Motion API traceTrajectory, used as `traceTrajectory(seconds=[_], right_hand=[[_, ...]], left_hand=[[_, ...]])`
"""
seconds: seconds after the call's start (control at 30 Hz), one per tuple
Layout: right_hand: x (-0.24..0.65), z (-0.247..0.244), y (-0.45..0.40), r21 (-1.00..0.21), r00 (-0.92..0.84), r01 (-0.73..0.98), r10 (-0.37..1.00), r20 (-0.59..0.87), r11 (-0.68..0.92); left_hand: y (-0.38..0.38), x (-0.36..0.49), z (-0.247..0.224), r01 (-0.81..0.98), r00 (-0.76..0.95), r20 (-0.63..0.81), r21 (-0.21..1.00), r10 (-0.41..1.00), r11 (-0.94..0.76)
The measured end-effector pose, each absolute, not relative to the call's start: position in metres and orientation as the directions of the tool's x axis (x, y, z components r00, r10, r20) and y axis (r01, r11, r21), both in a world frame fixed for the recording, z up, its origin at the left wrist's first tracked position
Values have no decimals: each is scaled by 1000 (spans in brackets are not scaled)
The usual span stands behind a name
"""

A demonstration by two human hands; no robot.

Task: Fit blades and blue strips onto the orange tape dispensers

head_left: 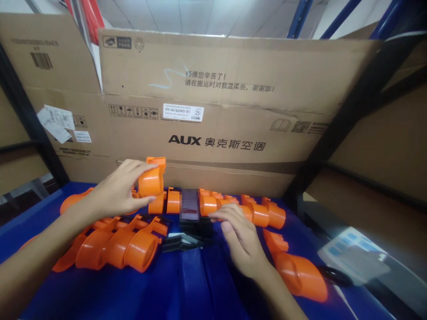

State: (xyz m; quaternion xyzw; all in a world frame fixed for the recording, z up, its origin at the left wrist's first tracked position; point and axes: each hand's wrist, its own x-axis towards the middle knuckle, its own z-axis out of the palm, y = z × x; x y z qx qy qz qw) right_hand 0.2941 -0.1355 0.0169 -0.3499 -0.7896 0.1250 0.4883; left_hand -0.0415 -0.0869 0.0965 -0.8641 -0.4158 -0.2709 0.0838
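Observation:
My left hand (128, 184) is closed around an orange plastic ring-shaped part (151, 181) with a tab on top, raised above the back row of similar parts. Thumb and fingers grip it from its left side. My right hand (242, 238) hangs to the right of a pile of black pieces (196, 227), its fingers stretched forward and loosely apart, holding nothing that I can see. Behind its fingertips stands a row of orange parts (260, 214). A phone (190, 205) is propped upright between the hands. Several orange parts (142, 249) lie nested in a front row at left.
Blue cloth (160, 293) covers the table. A large cardboard sheet (220, 93) forms the back wall, with dark metal posts (336, 115) at the sides. At right lie more orange parts (305, 278), a black oval object (335, 275) and a clear plastic bag (353, 255).

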Motion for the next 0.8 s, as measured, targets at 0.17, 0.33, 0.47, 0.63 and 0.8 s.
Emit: traceTrajectory(seconds=[0.17, 0.33, 0.47, 0.63, 0.8], right_hand=[[288, 12, -129, -753, -84, 360, 823, 561, 550], [290, 11, -125, -933, -17, 108, 939, 345, 344], [289, 12, -125, -979, -16, -52, 980, 197, 196], [284, 6, -125, -978, 10, -107, 984, 177, 177], [282, -3, -120, -974, -23, 17, 974, 224, 225]], left_hand=[[-132, 16, 71, 502, 677, 562, 119, 475, -857], [-164, 55, 39, 322, 819, 454, 140, 349, -936], [-172, 65, 20, 281, 769, 508, 278, 389, -919], [-168, 82, 0, 83, 400, 356, 904, 845, -420], [-145, 103, -8, -330, 389, 118, 944, 914, 19]])
